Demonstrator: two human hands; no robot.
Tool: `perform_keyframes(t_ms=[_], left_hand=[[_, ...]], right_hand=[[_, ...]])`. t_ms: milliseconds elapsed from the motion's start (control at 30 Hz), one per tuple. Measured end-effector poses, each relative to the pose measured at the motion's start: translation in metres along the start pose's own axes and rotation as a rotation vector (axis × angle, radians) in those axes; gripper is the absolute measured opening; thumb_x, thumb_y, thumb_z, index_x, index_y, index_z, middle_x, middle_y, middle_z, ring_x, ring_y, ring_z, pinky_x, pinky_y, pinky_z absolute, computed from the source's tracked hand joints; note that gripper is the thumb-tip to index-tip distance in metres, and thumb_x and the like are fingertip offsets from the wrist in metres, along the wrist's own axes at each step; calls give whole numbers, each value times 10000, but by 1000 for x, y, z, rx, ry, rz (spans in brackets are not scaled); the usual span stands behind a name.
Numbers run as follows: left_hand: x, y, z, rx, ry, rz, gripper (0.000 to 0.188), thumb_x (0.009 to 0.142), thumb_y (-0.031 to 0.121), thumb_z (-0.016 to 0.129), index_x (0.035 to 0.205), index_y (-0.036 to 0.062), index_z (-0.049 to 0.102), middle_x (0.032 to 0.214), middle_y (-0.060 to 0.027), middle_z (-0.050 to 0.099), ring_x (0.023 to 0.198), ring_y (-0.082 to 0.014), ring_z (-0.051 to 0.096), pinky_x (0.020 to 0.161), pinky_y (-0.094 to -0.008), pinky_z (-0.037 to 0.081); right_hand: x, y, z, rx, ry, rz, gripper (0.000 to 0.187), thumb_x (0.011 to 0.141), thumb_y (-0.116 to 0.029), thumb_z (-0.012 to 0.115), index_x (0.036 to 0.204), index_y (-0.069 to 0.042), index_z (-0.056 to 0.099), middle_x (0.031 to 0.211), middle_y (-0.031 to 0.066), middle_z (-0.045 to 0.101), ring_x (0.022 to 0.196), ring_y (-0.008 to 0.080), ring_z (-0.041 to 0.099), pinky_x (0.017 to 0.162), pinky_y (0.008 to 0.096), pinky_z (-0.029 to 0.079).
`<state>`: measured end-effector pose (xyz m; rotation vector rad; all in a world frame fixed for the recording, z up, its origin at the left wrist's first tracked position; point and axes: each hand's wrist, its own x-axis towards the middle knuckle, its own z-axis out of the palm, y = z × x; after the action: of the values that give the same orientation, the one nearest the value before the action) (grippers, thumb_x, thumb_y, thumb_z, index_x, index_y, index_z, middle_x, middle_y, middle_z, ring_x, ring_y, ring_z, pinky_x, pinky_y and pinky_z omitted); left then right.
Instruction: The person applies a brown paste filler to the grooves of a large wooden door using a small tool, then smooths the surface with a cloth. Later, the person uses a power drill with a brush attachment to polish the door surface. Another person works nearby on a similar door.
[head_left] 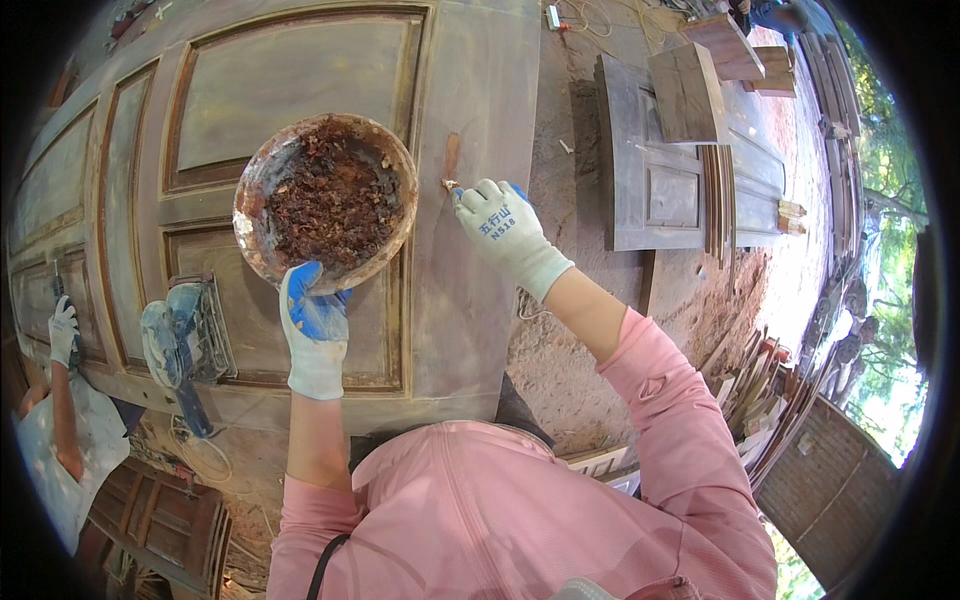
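In my left hand [317, 325], gloved in white with blue-coated fingers, is the rim of a round, crusted bowl [249, 222]. Reddish-brown crumbly paste [332, 205] lines the inside of the bowl, which is over a large panelled wooden door [290, 90] lying flat. My right hand [500, 222], gloved the same way, has its fingers closed just above the door's plain right-hand strip. A small pale tip [449, 184] shows at its fingertips; the rest of it is hidden by the glove. Beyond it, a narrow reddish-brown patch [452, 152] marks the wood.
A blue, dusty power sander [178, 335] rests on the door left of the bowl. At far left, another person's gloved hand [63, 330] is over the same door. More door panels [655, 190] and timber blocks [690, 95] lie at right; wooden offcuts [755, 410] are piled lower right.
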<state>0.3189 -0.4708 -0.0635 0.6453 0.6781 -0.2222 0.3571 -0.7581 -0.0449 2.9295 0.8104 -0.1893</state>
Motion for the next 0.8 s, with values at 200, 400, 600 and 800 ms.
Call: perform_keyframes(t_ms=[200, 400, 600, 800], left_hand=[[1, 2, -1, 17, -23, 8, 472, 863, 155, 622, 1321, 76, 540, 1279, -101, 622, 1153, -267, 635, 952, -438, 566], [3, 1, -1, 28, 3, 6, 335, 868, 155, 626, 1195, 98, 577, 1171, -71, 638, 1073, -240, 645, 898, -402, 555], [-1, 5, 5, 39, 7, -13, 179, 878, 153, 632, 1054, 124, 614, 1065, -38, 649, 993, -212, 653, 822, -355, 546], [4, 2, -4, 34, -4, 1, 322, 867, 154, 620, 1184, 100, 593, 1185, -67, 638, 1084, -240, 645, 877, -393, 560]], right_hand=[[14, 19, -4, 72, 128, 206, 234, 871, -149, 608, 1089, -103, 680, 914, 38, 646, 906, 233, 619, 802, 367, 510], [41, 48, 10, -21, 338, 190, 250, 876, -171, 605, 1104, -103, 680, 941, 33, 654, 932, 233, 617, 813, 374, 506], [29, 33, 20, -116, 170, 50, 316, 849, -150, 605, 1153, -116, 683, 947, 13, 650, 951, 207, 615, 828, 362, 502], [25, 37, 4, -21, 207, 120, 314, 852, -170, 611, 1154, -122, 684, 941, 9, 654, 943, 215, 621, 825, 364, 501]])
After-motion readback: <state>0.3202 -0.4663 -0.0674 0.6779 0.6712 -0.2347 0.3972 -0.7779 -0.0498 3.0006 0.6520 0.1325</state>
